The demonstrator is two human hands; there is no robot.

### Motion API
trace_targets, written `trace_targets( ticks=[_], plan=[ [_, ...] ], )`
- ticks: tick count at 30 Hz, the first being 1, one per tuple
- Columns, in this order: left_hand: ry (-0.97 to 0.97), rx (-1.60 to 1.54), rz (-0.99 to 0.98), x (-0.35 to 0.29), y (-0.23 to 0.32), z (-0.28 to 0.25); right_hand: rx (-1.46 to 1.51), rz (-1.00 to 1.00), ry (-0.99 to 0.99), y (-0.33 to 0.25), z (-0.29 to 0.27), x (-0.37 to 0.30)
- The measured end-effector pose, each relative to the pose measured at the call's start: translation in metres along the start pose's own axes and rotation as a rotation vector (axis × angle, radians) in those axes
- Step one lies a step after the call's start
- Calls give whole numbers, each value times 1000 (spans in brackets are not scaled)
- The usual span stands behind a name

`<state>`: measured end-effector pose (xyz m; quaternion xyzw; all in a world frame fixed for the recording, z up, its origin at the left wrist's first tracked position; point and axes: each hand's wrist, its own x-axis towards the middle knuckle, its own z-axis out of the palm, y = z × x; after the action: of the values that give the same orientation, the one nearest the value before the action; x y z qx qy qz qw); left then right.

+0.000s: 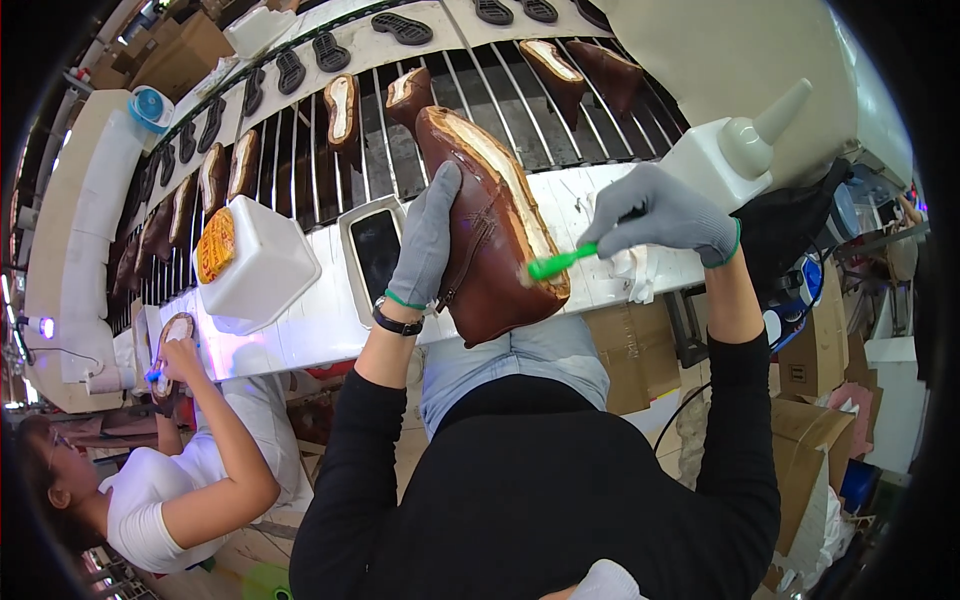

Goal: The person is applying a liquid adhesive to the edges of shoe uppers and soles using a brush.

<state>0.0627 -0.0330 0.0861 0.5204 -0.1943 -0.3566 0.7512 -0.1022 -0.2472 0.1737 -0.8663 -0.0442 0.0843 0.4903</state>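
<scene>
A brown leather boot (480, 250) is turned bottom up in front of me, its pale midsole and tan rim facing upward. My left hand (430, 230), in a grey glove, grips it along its left side. In my right hand (665, 215), also gloved in grey, is a small green-handled brush (555, 263). The brush's bristles touch the rim of the boot's bottom at the end nearest me. Just beyond my right hand a white squeeze bottle (720, 155) with a long nozzle lies tilted.
Several brown boots (342, 110) stand bottom up on a rack of metal bars (460, 90); black soles (331, 52) line a shelf behind. A white container (260, 270) and a phone (376, 243) sit on the table. At left, a co-worker (190, 470) handles another shoe.
</scene>
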Motion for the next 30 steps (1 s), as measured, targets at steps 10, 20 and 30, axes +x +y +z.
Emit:
trace_targets(
  ticks=[10, 20, 30],
  plan=[
    [27, -188, -18, 26, -19, -16, -66, 358, 601, 33, -17, -94],
    [-31, -310, -229, 76, -35, -23, -1037, 677, 899, 160, 49, -83],
    [-34, -480, -280, 76, -60, -26, 367, 28, 702, 77, 136, 29]
  ],
)
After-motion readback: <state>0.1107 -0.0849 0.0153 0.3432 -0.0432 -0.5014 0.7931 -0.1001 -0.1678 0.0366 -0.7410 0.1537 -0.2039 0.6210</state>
